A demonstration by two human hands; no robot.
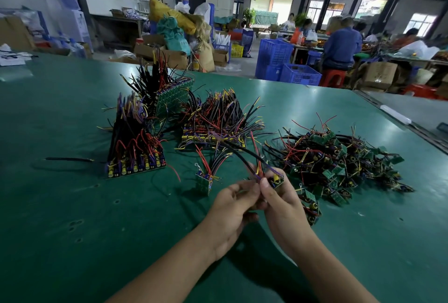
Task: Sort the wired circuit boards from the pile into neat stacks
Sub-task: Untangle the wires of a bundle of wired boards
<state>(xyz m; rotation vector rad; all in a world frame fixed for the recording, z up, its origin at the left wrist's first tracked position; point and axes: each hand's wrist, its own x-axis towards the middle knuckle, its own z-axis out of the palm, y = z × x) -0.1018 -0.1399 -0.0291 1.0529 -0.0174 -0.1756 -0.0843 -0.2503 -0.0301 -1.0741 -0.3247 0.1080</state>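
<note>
Wire [69, 159], black and loose, lies far left on the green surface [60, 218]. Next stand three stacks of boards, leads bristling upward: a front stack [135, 157], a rear stack [172, 97] behind it, and a middle stack [215, 123] to their right. Before the middle stack sits a small stack [203, 182] of a few boards. Beside it, the left hand [231, 209] has its grip pinched on the leads of a wired board [277, 179]; the right hand [284, 202] has its grip clamped on that board's body. Just right sprawls the unsorted pile [339, 162].
</note>
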